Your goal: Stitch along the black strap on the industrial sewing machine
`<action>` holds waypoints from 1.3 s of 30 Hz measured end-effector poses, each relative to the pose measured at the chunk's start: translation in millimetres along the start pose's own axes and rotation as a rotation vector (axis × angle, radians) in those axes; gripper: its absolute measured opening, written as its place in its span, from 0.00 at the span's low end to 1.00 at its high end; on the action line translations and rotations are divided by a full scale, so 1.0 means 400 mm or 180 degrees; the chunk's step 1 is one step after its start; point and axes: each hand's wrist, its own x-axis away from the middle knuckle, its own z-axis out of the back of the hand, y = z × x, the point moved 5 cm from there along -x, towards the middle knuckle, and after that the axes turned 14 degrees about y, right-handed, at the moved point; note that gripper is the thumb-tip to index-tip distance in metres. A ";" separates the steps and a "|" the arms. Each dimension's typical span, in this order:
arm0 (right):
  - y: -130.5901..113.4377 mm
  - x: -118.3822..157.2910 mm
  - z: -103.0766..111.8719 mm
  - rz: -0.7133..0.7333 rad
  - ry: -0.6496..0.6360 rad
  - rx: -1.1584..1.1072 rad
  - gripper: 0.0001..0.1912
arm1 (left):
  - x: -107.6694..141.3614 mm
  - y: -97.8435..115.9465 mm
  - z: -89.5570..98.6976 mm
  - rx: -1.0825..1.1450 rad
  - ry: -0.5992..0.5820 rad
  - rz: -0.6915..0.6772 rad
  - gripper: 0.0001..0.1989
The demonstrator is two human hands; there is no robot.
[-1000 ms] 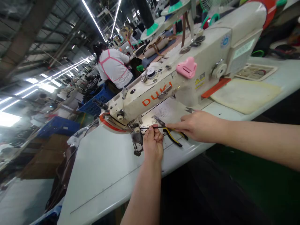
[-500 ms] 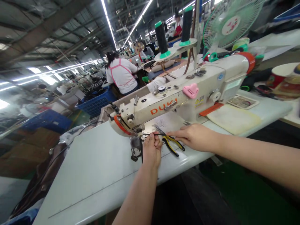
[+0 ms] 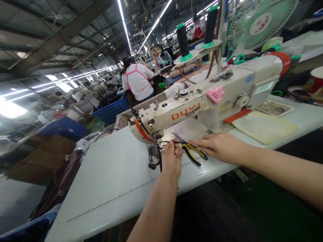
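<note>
My left hand (image 3: 172,158) is closed, its fingers pinching a thin black strip (image 3: 179,142) just right of the needle area. My right hand (image 3: 222,147) reaches in from the right, index finger stretched along the strip and fingertips at its right end; the thumb is hidden. Under and between the hands lie pliers (image 3: 193,155) with yellow-and-black handles, their jaws pointing to the machine bed. The white sewing machine (image 3: 164,119), with orange lettering, stands just behind my hands. Another dark strip (image 3: 160,161) hangs down left of my left wrist.
The white sewing table (image 3: 108,174) has a ruler line near its front edge. A pink heart-shaped piece (image 3: 215,94) sits on the machine arm. Black thread cones (image 3: 183,42) and a green fan (image 3: 261,25) stand behind. A person (image 3: 138,80) sits beyond, near a blue crate (image 3: 111,109).
The whole view has shifted, so the machine and hands appear farther right. Both hands keep nearly the same place over the strip and pliers.
</note>
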 end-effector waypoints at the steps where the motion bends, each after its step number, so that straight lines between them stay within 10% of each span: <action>1: 0.001 0.002 0.000 -0.0012 0.0013 0.0000 0.21 | 0.000 0.000 0.000 -0.0011 -0.0009 -0.0017 0.12; 39: 0.015 0.012 -0.021 -0.0129 0.0318 0.0002 0.19 | -0.008 0.013 0.013 -0.0289 -0.0114 -0.0129 0.08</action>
